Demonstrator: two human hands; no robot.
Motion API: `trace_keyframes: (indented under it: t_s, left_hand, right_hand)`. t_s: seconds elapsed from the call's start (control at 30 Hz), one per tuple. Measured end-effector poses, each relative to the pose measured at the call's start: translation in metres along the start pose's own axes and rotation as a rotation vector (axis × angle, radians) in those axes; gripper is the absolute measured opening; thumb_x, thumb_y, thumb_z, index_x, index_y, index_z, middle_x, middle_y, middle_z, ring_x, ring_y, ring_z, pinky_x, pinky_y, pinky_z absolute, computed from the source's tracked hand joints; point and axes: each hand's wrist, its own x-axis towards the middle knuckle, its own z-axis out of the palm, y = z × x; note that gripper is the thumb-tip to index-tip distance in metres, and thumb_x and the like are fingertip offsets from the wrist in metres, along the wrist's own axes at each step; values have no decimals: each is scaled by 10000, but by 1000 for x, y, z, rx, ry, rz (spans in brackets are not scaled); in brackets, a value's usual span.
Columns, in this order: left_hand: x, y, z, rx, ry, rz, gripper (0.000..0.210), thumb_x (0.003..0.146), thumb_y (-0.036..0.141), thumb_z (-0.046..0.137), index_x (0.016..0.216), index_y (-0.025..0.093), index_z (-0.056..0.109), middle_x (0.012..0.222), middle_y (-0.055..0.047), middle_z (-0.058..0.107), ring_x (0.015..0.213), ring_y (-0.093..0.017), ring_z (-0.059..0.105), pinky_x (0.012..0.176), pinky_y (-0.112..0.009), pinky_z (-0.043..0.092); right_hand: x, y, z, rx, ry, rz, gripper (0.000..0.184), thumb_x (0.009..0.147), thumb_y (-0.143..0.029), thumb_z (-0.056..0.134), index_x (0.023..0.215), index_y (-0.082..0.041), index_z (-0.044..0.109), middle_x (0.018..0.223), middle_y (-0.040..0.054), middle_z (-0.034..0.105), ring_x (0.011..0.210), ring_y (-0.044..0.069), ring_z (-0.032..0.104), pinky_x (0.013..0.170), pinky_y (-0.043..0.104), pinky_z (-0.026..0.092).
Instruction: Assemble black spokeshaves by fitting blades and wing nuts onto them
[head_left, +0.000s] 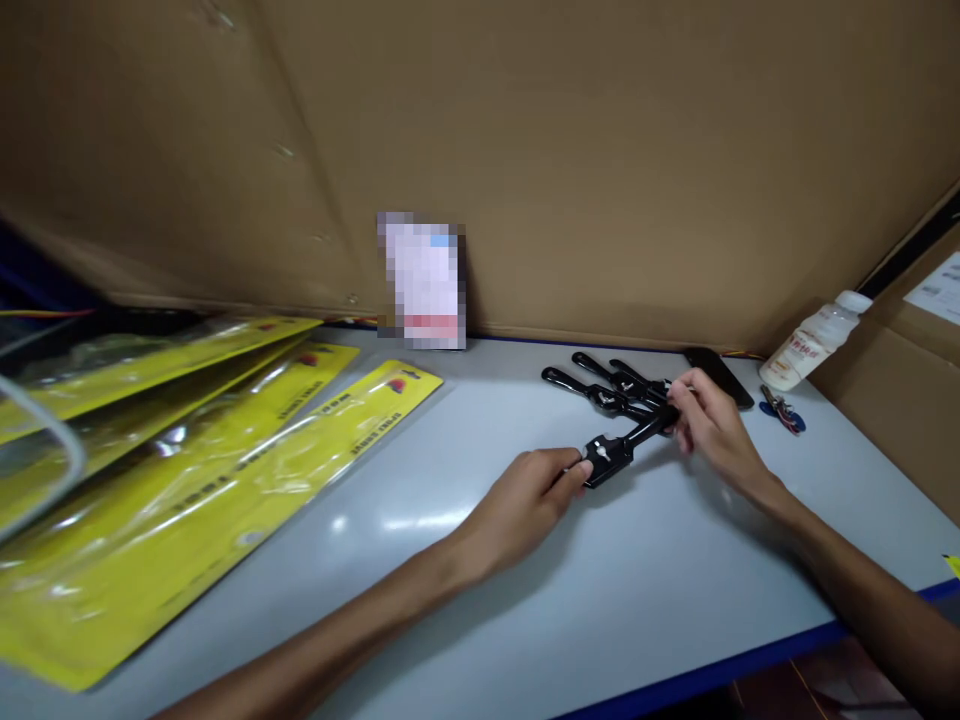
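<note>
My left hand is closed around the near end of a black metal spokeshave, its thumb beside the flat body with a silver screw. My right hand has its fingers on the far handle of the same tool, so the spokeshave is held slanted between both hands above the table. Just behind it, more black spokeshaves lie in an overlapping group on the table, partly hidden by the held tool and my right hand.
Yellow blister packs overlap at the left. A pixelated upright card leans against the cardboard wall. At the right are a dark phone-like slab, keys and a tilted plastic bottle. The grey table has a blue edge.
</note>
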Motion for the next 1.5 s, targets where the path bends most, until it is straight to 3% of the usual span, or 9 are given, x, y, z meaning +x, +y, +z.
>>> trace_keyframes:
  t_s: [0.13,0.3,0.37,0.67,0.8,0.93,1.17,1.33,1.5]
  left_hand:
    - [-5,1,6,101,208,67,340,996,380,315,700,229,389,608,44,394,569,-125,339,562,-276,285]
    - [-5,-11,5,384,287,153,246,1018,308,302,818,232,423,574,54,447,500,-132,398,538,-279,274]
    - [-5,-13,3,527,268,161,222,1027,282,294,887,217,453,602,29,543,501,-146,476,523,-279,276]
    - [-10,7,7,876,50,135,195,982,118,303,1048,175,478,796,-73,726,619,-212,669,477,-308,241]
    - [-15,11,14,886,15,146,244,911,59,327,1069,160,481,813,-103,728,609,-219,670,471,-308,260]
    - [-17,13,18,773,30,89,267,869,52,378,1086,143,506,752,-98,722,591,-207,654,495,-301,296]
    - [-14,4,22,281,157,22,346,1003,285,304,928,144,610,754,-108,699,610,-176,589,555,-316,337]
    - [-12,-1,16,73,92,-21,348,982,313,329,783,172,577,734,-64,639,645,-152,498,628,-309,363]
    - [-13,0,10,-27,28,-79,359,985,355,308,713,198,482,636,2,513,588,-125,404,592,-290,318]
  right_hand:
    - [-11,-16,9,-244,118,-189,383,979,-497,459,753,-198,537,615,-7,558,537,112,499,552,249,403]
    - [-23,-30,42,104,-460,138,563,951,-660,388,744,-175,586,509,-20,545,370,84,428,381,215,322]
    - [-29,-31,55,235,-536,229,549,926,-689,429,809,-175,585,495,-33,554,336,79,423,347,194,306]
    - [-58,-30,58,801,-444,589,357,846,-515,702,849,-172,601,429,-89,476,287,24,252,306,138,221]
    - [-58,-31,57,751,-373,601,339,806,-468,746,780,-171,585,407,-97,441,294,11,218,320,136,188]
    - [-49,-24,51,370,-427,418,358,862,-518,654,759,-184,579,439,-60,497,319,58,339,329,172,233]
    - [-45,-8,45,-359,-154,-478,272,981,-283,530,725,-194,543,536,-57,492,440,77,435,466,212,360]
    - [-49,-1,49,-399,-89,-630,59,990,-185,536,935,-205,545,650,-58,627,474,72,557,512,197,425]
    - [-52,1,50,-367,-127,-668,87,998,-152,496,1012,-217,551,722,-35,699,537,95,639,543,214,463]
